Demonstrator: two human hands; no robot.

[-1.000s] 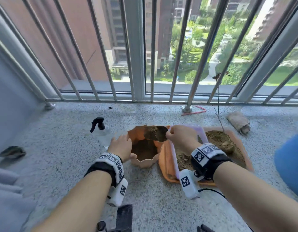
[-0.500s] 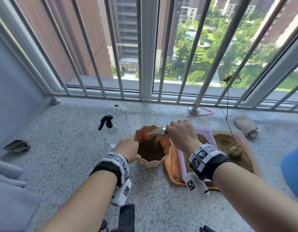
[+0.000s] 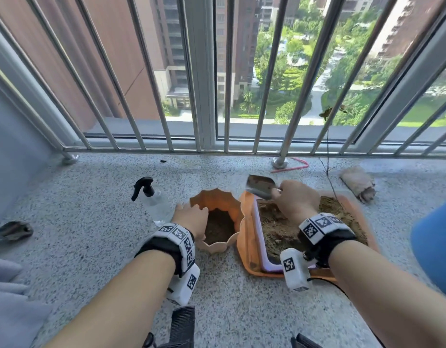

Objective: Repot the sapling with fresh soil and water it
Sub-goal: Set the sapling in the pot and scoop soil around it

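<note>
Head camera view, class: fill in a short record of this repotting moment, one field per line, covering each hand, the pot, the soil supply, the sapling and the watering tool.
left hand: holds rim of scalloped orange plastic pot
right hand: grips small metal trowel, blade empty, above tray
pot: partly filled with soil
soil supply: loose brown soil in orange tray
sapling: thin bare stem standing in tray soil
watering tool: clear spray bottle with black trigger, left of pot

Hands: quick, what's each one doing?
Left hand: fingers holding the orange pot's rim.
Right hand: fingers gripping the trowel.
</note>
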